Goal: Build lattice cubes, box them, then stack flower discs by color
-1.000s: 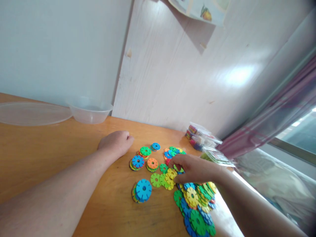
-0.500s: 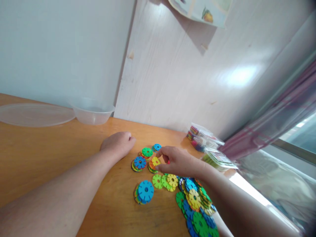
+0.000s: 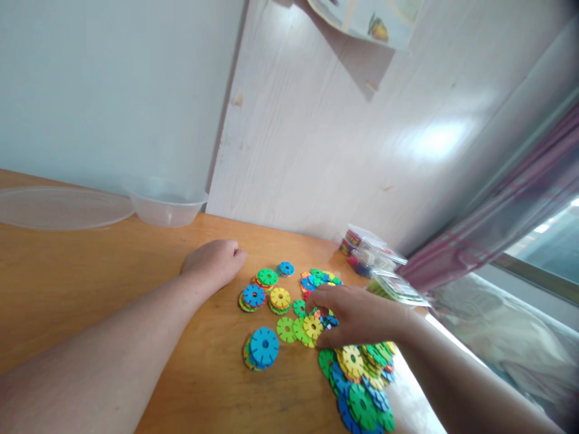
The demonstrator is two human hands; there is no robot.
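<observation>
Closed into a loose fist, my left hand [image 3: 215, 263] rests on the wooden table; the inside of its fingers is hidden. To its right are small stacks of slotted plastic discs: one topped green [image 3: 267, 277], one blue [image 3: 254, 296], one yellow [image 3: 280, 298] and a small blue one [image 3: 285, 269]. A larger stack with a light blue top [image 3: 265, 348] sits nearer me. My right hand [image 3: 348, 313], thumb and fingers apart, is over the loose disc pile, beside a yellow disc [image 3: 313, 327]. No disc shows between its fingers.
A clear plastic tub [image 3: 168, 210] and its round lid [image 3: 63, 208] are at the back left. Clear packs [image 3: 375, 256] of coloured items stand at the back right. More discs [image 3: 362, 407] are heaped at the front right, near the table's edge. A pale wall [image 3: 294, 150] rises behind.
My right hand has moved right and toward me, away from the small stack, which now shows a whole yellow disc on top. Its fingers have spread. My left hand stays put.
</observation>
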